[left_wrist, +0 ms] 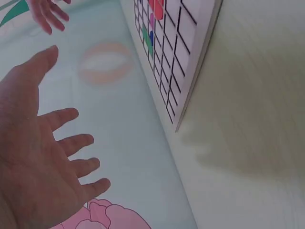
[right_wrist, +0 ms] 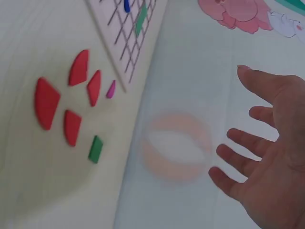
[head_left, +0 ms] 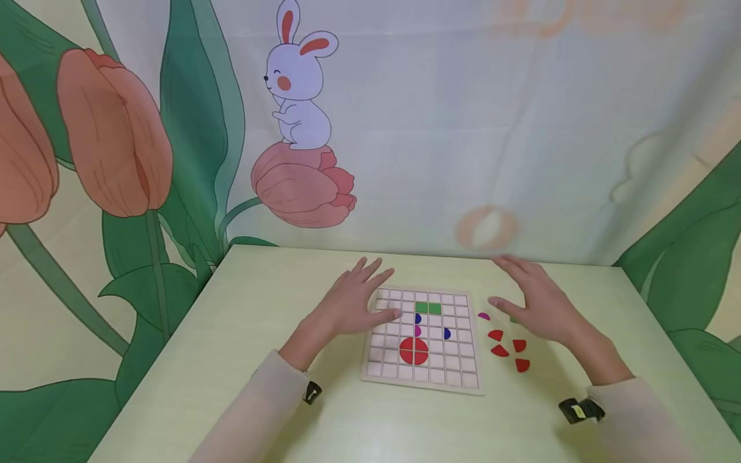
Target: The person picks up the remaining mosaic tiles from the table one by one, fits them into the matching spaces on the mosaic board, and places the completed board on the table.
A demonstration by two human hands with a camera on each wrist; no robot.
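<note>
My left hand (head_left: 350, 301) is held over the left edge of a white grid board (head_left: 382, 371), fingers spread and holding nothing. On the board lie a red circle made of quarter pieces (head_left: 407, 358), a green strip (head_left: 428, 308), a magenta half-circle (head_left: 417, 331) and two dark blue half-circles (head_left: 447, 334). To the right of the board my right hand (head_left: 541, 305) hovers, fingers extended and palm bare. Beneath and beside it lie several loose red quarter pieces (right_wrist: 46, 103), a small magenta half-circle (right_wrist: 111, 89) and a green piece (right_wrist: 95, 149).
The pale table (head_left: 255, 283) runs back to a printed curtain (head_left: 417, 141) with a rabbit and tulips. Dark straps (head_left: 581, 409) show at both wrists below the light sleeves (head_left: 639, 411).
</note>
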